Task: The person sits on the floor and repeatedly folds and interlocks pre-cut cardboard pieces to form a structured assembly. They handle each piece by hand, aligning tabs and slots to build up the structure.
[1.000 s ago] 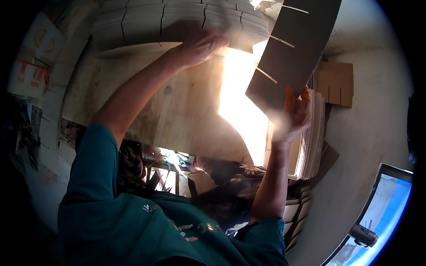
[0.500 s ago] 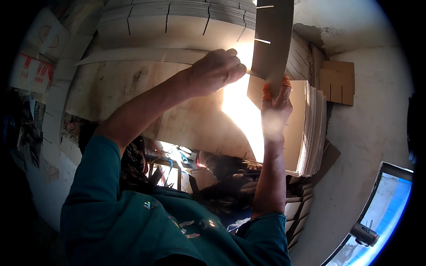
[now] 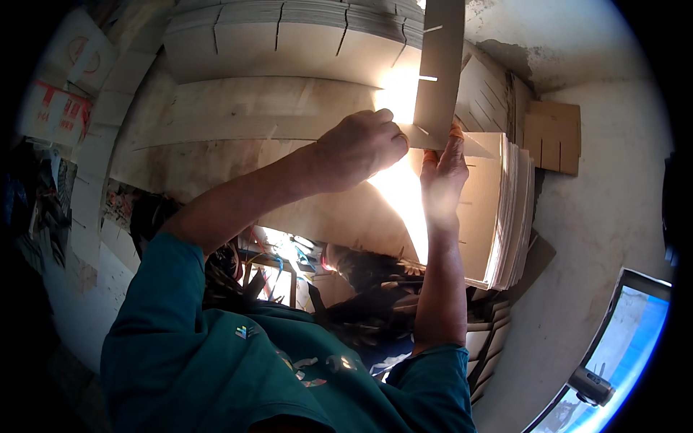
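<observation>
My left hand (image 3: 364, 150) is closed around the right end of a long cardboard strip (image 3: 224, 131), which runs leftward above the wooden board. Upright from my right hand (image 3: 444, 177) rises a slotted cardboard strip (image 3: 440, 61), pinched at its lower end between fingers with orange coverings. The two strips meet between my hands, near a slot in the upright one. Whether they are interlocked there I cannot tell, since bright glare and my fingers cover part of the join.
A long stack of slotted cardboard (image 3: 245, 47) lies at the back. Beside my right forearm stands a stack of cardboard sheets (image 3: 480, 216). The wooden board (image 3: 317, 216) carries a strong patch of sunlight. Brown cardboard pieces (image 3: 552, 141) rest against the right wall (image 3: 592, 195).
Both hands have come nearer to me, bringing the two strips with them. The long strip has shifted down in the picture, and the upright one has slid lower.
</observation>
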{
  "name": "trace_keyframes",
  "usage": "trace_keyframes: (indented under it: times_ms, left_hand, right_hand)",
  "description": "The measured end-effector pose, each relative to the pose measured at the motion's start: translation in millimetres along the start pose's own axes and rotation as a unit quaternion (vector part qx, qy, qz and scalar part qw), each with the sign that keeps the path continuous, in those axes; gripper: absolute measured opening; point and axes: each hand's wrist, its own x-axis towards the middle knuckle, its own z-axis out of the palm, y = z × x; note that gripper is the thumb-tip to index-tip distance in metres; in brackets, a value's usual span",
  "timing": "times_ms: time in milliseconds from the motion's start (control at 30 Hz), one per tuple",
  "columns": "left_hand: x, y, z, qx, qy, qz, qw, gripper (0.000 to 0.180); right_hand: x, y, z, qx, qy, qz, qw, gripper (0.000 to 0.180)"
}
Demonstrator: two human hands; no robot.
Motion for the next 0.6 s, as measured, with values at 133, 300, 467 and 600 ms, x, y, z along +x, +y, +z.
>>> trace_keyframes:
  times_ms: [133,300,467,600]
  left_hand:
    - [2,-18,-11,-0.064,-0.057,-0.131,0.988,0.032]
    - [46,-83,-32,0.108,-0.021,-0.087,0.990,0.055]
    - [54,-155,5,0.321,-0.107,-0.132,0.932,0.056]
    - [46,-184,29,0.405,-0.060,-0.089,0.908,0.048]
  right_hand:
    - [-3,5,2,-0.011,0.012,-0.019,1.000,0.043]
    - [-5,6,4,-0.013,0.057,-0.013,0.998,0.047]
    - [-2,-5,6,0.031,0.046,0.012,0.998,0.062]
    - [3,-14,5,0.060,0.048,0.022,0.997,0.058]
